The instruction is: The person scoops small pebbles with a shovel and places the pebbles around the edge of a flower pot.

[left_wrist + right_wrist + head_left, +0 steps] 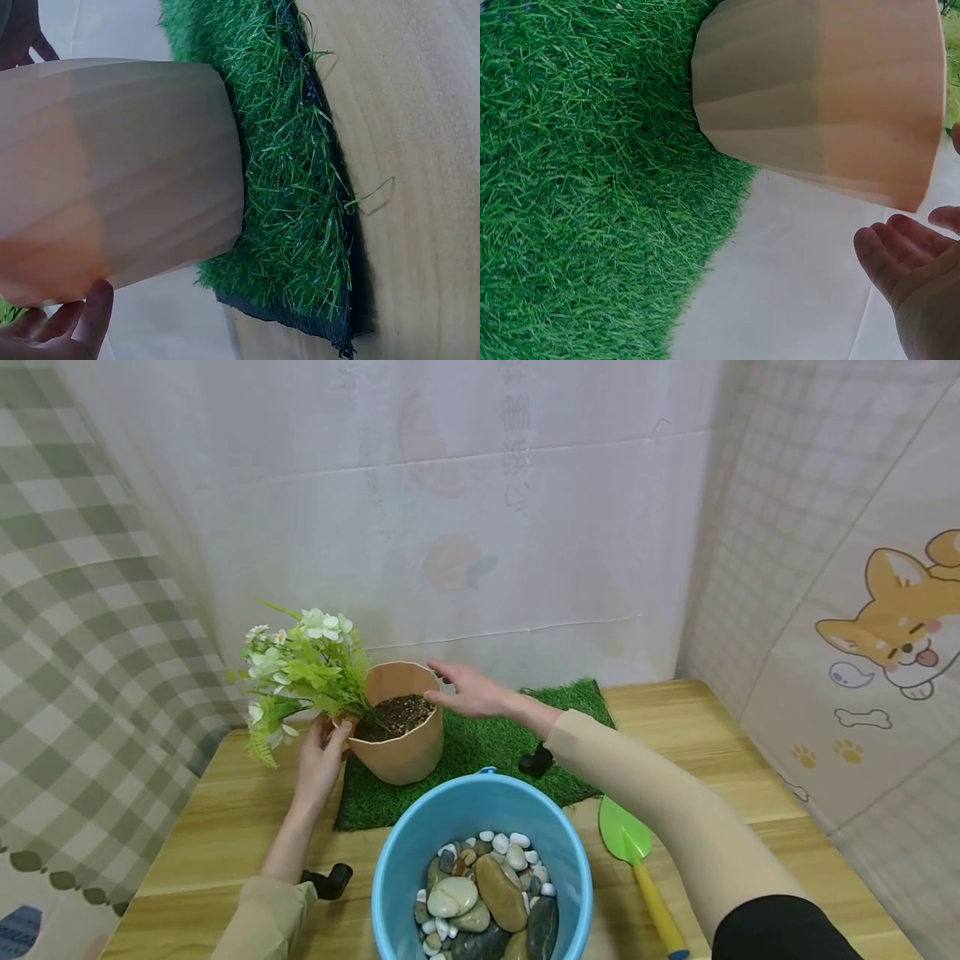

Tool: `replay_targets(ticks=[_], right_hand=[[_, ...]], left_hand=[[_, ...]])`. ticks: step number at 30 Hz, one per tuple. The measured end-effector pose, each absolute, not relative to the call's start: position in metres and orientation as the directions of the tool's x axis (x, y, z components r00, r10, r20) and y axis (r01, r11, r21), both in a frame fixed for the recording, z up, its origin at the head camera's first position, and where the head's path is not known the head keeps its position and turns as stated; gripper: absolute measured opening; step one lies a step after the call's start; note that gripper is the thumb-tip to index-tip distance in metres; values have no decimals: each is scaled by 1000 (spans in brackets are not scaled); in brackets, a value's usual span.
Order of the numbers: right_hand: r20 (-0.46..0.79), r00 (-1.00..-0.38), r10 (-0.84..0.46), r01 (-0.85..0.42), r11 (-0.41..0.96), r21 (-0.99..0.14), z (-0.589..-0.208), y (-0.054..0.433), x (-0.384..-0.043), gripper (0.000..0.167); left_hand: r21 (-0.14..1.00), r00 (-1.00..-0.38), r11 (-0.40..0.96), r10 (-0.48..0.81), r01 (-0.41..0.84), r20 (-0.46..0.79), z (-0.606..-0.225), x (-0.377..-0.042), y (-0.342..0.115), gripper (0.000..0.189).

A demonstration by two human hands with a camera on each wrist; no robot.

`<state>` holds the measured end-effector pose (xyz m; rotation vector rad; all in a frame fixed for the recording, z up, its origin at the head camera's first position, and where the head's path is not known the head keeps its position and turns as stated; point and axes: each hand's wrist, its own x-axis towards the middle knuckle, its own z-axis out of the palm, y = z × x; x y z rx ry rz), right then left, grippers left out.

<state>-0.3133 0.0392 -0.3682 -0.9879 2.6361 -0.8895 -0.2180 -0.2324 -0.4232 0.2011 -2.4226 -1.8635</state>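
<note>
A tan flower pot [408,758] with dark soil [401,714] stands on a green artificial grass mat [487,747]. White-flowered artificial greenery [300,672] leans out over its left rim. My left hand [321,756] is at the pot's left side, just under the leaves, its fingertips [97,296] touching the outer wall near the rim. No finger of it shows inside the pot. Opposite, my right hand [476,692] reaches to the right rim with fingers spread. In the right wrist view its fingertips [870,244] are slightly apart from the pot and hold nothing.
In front stands a blue bucket [386,868] of pebbles and larger stones [498,893]. Right of it lies a green trowel [626,831] with a yellow handle, on the wooden table [172,860]. Curtains hang behind and at both sides.
</note>
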Motion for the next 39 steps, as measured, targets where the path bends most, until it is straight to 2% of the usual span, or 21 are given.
replay_targets(ticks=[12, 19, 25, 34, 39], right_hand=[[31, -759, -651, -475, 520, -710, -381, 30, -312, 61], [-4, -772, -635, -427, 524, -736, -379, 28, -308, 68], [-20, -783, -622, -382, 506, -773, -380, 26, -306, 66], [12, -770, -638, -387, 453, -803, -380, 26, -303, 63], [33, -774, -632, -386, 429, -817, -379, 31, -302, 63]], left_hand=[[971, -987, 235, -160, -50, -13, -421, -218, -233, 65], [976, -987, 216, -158, -37, -2, -422, -216, -233, 65], [983, -992, 184, -124, -14, 9, -425, -215, -234, 67], [969, -992, 248, -121, -9, 21, -425, -212, -233, 62], [973, -996, 230, -87, 0, 21, -423, -212, -228, 60]])
